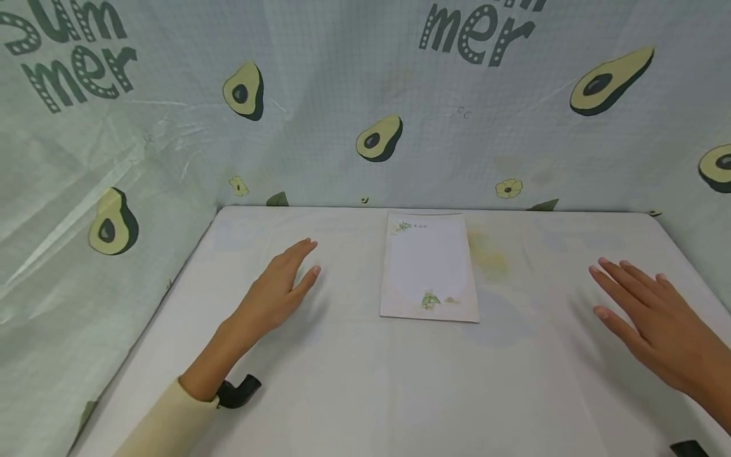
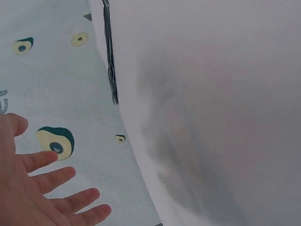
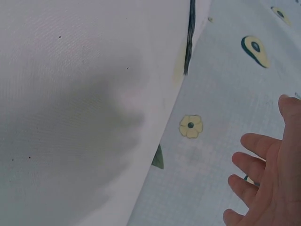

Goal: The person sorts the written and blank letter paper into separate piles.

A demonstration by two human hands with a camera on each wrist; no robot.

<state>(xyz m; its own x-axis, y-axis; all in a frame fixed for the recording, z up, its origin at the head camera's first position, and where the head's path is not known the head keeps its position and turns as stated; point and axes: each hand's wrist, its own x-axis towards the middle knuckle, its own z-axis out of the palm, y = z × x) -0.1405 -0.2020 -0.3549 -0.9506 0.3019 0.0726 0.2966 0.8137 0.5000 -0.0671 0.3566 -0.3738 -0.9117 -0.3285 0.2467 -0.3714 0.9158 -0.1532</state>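
A white notepad (image 1: pixel 428 263) with small green plant prints lies flat on the white table, right of centre in the head view. To its left, my left hand (image 1: pixel 274 289) is held over the table with fingers extended and thumb apart, holding nothing. My right hand (image 1: pixel 657 324) hovers well to the right of the pad, fingers spread and nothing in them. Both hands cast soft shadows on the cloth. In the left wrist view the left hand (image 2: pixel 42 188) shows spread fingers; the right wrist view shows the right hand (image 3: pixel 265 174) likewise. Edge-on, the pad appears as a thin dark stack (image 2: pixel 110 56).
A white cloth covers the table (image 1: pixel 342 381), with a yellowish stain (image 1: pixel 488 257) just right of the pad. Behind and at the sides hangs a pale curtain (image 1: pixel 320 82) printed with avocados. A black strap piece (image 1: pixel 238 391) shows at the left wrist.
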